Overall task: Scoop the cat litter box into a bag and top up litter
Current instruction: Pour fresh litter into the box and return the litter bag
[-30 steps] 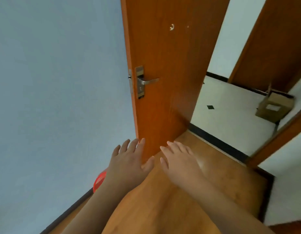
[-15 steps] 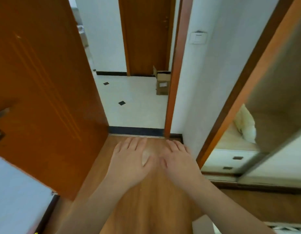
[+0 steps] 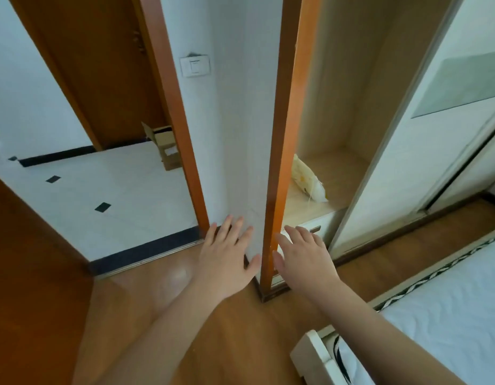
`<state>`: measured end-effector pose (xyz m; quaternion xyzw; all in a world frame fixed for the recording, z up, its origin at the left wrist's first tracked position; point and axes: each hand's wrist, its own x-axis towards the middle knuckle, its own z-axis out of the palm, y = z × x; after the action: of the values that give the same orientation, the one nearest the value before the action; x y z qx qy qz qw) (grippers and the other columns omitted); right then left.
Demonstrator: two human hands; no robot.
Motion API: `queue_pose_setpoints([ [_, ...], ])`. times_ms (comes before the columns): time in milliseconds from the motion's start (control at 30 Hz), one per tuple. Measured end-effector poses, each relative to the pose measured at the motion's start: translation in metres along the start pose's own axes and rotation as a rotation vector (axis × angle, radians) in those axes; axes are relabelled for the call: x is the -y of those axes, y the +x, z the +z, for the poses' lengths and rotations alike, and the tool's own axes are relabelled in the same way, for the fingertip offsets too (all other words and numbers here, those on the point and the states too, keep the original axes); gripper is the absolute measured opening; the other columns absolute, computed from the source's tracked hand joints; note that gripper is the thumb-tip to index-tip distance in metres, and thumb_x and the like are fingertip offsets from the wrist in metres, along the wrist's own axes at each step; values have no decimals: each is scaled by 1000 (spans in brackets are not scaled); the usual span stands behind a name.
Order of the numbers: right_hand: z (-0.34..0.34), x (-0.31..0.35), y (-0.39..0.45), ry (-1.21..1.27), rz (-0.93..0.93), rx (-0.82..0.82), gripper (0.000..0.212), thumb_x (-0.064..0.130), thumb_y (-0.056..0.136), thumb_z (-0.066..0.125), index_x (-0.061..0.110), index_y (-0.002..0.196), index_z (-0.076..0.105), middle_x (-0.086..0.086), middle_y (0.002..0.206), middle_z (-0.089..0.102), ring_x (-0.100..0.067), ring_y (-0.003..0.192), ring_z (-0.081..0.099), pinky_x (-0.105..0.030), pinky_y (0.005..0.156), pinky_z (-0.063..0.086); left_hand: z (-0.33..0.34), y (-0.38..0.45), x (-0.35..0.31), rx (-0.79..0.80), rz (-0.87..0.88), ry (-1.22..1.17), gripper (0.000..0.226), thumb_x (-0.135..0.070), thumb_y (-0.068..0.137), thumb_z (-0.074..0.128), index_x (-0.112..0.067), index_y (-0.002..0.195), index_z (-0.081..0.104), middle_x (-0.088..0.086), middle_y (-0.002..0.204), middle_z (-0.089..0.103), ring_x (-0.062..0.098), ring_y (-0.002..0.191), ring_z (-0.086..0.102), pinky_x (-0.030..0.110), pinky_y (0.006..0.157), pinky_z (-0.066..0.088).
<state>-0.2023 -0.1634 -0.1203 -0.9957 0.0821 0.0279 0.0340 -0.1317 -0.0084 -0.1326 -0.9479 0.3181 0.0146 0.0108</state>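
No litter box, scoop or litter is in view. My left hand and my right hand are stretched out in front of me, palms down, fingers straight and spread, holding nothing. They hover side by side above the wooden floor, in front of the white wall corner. A pale yellow bag lies on a shelf inside the open wardrobe, beyond my right hand.
An open orange door stands at the left. The doorway leads to a white tiled floor with a cardboard box. A bed with a white sheet fills the lower right. A sliding wardrobe door is at the right.
The view has swung right, from the door and blue wall to the doorway, wall corner and wardrobe. Both hands stay outstretched and empty.
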Motion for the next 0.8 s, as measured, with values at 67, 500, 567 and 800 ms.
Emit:
queue_pose_setpoints([
  [67, -1, -5, 8, -7, 60, 6, 50, 48, 100, 25, 27, 145, 32, -2, 155, 28, -26, 144, 22, -44, 116, 19, 3, 21, 2, -9, 76, -8, 84, -73, 83, -11, -34, 155, 5, -3, 165, -2, 21, 151, -10, 49, 122, 3],
  [500, -6, -64, 48, 42, 325, -63, 53, 45, 99, 28, 27, 149, 24, -2, 156, 25, -24, 145, 19, -43, 118, 19, -11, 148, -23, -73, 400, -23, 68, -61, 98, 26, -29, 156, 12, -1, 165, 6, 24, 151, -4, 38, 114, -6],
  [567, -5, -79, 57, 44, 326, -80, 52, 44, 99, 30, 25, 148, 27, -3, 155, 27, -24, 144, 22, -43, 117, 21, -12, 168, -30, -91, 413, -24, 67, -59, 98, 28, -27, 155, 14, 0, 165, 10, 25, 151, -1, 39, 117, -1],
  [800, -6, -142, 103, -2, 280, -119, 53, 43, 98, 35, 22, 146, 30, -6, 152, 33, -28, 140, 29, -44, 114, 26, -18, 231, -74, -113, 391, 0, 65, -52, 100, 30, -22, 155, 14, 1, 164, 11, 23, 151, -1, 40, 120, 1],
])
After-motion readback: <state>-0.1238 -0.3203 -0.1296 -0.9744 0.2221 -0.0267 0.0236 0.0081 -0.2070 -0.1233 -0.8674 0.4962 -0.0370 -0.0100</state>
